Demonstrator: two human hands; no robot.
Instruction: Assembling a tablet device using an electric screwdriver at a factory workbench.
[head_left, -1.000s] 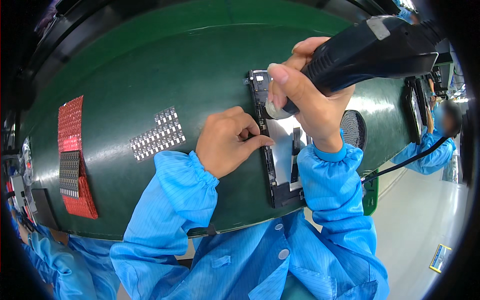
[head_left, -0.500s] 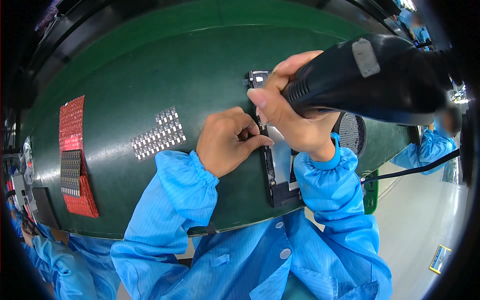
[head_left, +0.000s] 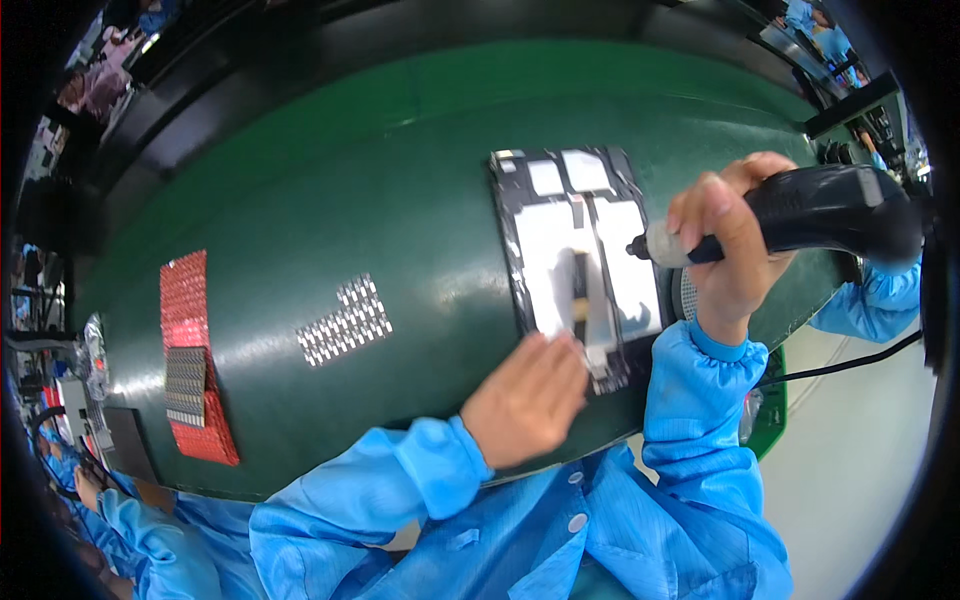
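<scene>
A tablet-like device lies on the green table, its inside exposed with white panels and a black frame. My left hand is at its lower left edge, fingers stretched out over the near corner and slightly blurred; nothing shows in its grasp. In my right hand is a black electric screwdriver, held nearly level, its dark tip pointing left above the device's right side. Whether the tip touches the device I cannot tell. A blue band circles my right wrist.
Left of the device lies a sheet of small black-and-white labels. Farther left, a dark label sheet rests on red bubble wrap. A round dish is partly hidden behind my right hand. A green bin stands below the table's right edge.
My right hand and the screwdriver have moved right and tilted, uncovering the device. My left hand has opened from a pinch and moved toward the device's near edge. The view has shifted.
</scene>
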